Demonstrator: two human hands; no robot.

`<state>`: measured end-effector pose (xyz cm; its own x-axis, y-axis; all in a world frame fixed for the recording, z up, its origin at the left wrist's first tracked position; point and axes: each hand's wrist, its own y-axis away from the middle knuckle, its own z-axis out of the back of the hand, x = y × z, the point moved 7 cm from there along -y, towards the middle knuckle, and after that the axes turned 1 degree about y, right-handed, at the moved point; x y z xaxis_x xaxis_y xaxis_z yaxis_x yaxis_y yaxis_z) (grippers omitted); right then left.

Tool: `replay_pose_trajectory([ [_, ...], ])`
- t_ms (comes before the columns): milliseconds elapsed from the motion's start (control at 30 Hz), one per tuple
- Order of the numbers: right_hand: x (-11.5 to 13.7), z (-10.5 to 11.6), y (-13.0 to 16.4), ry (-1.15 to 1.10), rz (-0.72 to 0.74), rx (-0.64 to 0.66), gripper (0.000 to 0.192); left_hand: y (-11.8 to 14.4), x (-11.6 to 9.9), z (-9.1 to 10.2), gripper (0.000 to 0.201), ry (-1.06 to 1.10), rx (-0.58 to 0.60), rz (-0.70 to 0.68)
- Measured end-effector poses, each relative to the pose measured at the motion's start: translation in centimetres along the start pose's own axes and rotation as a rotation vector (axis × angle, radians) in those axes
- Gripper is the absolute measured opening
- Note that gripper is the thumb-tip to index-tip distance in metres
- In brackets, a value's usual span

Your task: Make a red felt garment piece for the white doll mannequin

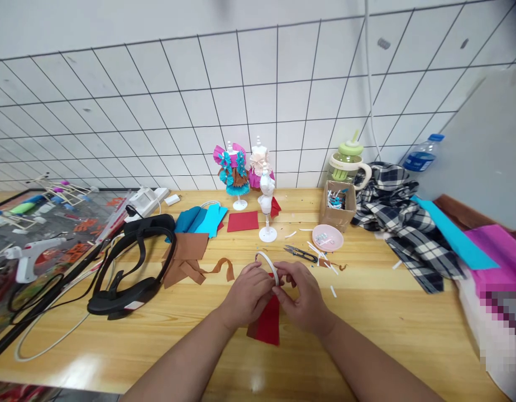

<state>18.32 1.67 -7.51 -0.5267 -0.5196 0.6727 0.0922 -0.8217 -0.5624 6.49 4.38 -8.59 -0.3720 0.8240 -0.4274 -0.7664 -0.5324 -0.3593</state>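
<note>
Both hands meet low over the wooden surface [367, 329]: the left hand [247, 296] and right hand [302, 296] pinch a red felt piece [268, 324] and a thin white strip [270, 265] curling above it. The piece looks unattached yet; the bare white mannequin stand [266, 204] waits undressed, beside two dressed ones.

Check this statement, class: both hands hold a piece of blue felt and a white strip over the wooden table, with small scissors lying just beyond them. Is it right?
Not quite. The head view shows the felt held by the left hand and the right hand is red, not blue. The white strip, the wooden table and the small scissors beyond the hands are as stated.
</note>
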Motion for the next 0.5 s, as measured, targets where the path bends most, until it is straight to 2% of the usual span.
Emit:
replay_pose_trajectory([
  [167,-0.5,0.6,-0.4,0.012,-0.011,0.007,0.019,-0.1,-0.2,-0.1,0.02,-0.098,0.027,0.009],
  [233,-1.0,0.5,-0.5,-0.019,-0.058,0.025,0.012,-0.2,-0.2,-0.1,0.02,-0.14,0.04,0.015],
  [300,-1.9,0.3,-0.4,-0.091,-0.141,0.033,0.014,-0.2,-0.1,-0.1,0.021,-0.174,0.05,0.018],
  [367,-2.7,0.1,-0.3,-0.155,-0.209,0.038,0.024,-0.2,-0.1,-0.1,0.021,-0.187,0.052,0.019],
  [433,-3.1,0.0,-0.3,-0.16,-0.227,0.053,0.031,-0.2,0.1,-0.1,0.022,-0.181,0.052,0.022],
  [500,-3.2,0.1,-0.4,-0.117,-0.217,0.072,0.026,-0.1,0.2,-0.2,0.023,-0.17,0.061,0.03],
])
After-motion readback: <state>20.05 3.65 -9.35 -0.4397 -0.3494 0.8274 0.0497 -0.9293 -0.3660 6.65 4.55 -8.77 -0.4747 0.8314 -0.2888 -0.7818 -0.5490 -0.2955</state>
